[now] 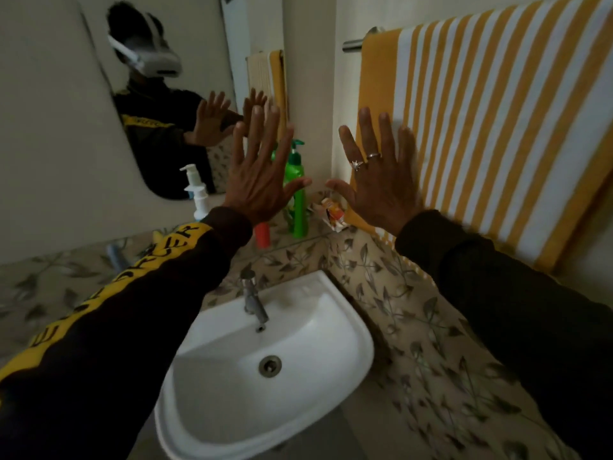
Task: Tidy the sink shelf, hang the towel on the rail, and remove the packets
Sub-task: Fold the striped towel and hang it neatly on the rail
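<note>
A yellow-and-white striped towel [491,127] hangs over the metal rail [353,44] on the right wall. My left hand [262,174] and my right hand [381,180] are raised side by side over the sink, fingers spread, holding nothing. Behind them on the shelf [298,239] stand a green pump bottle [298,194], a white pump bottle [199,197] and a red container [262,234] partly hidden by my left wrist. An orange-and-white packet [333,214] lies at the shelf's right end, between my thumbs and below them.
A white basin [348,327] with a metal tap [253,298] sits below the shelf. A mirror [185,78] on the back wall reflects a person wearing a headset. Leaf-patterned tiles [414,310] cover the lower walls.
</note>
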A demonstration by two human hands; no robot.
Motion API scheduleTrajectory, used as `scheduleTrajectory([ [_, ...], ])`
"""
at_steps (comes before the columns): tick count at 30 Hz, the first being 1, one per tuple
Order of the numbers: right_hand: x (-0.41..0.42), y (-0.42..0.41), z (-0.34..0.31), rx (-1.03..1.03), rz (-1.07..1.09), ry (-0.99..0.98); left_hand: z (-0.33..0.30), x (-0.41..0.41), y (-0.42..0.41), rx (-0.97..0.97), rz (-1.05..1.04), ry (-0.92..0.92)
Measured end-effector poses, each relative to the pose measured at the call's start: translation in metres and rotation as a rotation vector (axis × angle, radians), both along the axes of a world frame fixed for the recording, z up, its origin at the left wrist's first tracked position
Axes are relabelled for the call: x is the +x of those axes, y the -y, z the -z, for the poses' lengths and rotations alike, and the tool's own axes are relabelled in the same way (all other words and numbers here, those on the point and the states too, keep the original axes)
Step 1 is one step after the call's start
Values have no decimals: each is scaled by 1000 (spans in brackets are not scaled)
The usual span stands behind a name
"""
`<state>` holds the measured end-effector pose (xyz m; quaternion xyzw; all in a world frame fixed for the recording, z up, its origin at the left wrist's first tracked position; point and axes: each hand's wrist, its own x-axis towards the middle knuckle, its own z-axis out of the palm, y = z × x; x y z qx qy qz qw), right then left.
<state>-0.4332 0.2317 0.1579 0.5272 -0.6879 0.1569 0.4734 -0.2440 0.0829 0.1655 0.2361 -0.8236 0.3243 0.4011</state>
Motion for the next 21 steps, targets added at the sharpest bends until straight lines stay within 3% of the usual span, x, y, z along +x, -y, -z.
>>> scheduleTrajectory([
  [21, 119, 30, -22, 32, -185, 51, -22, 134, -27, 69, -248, -5],
])
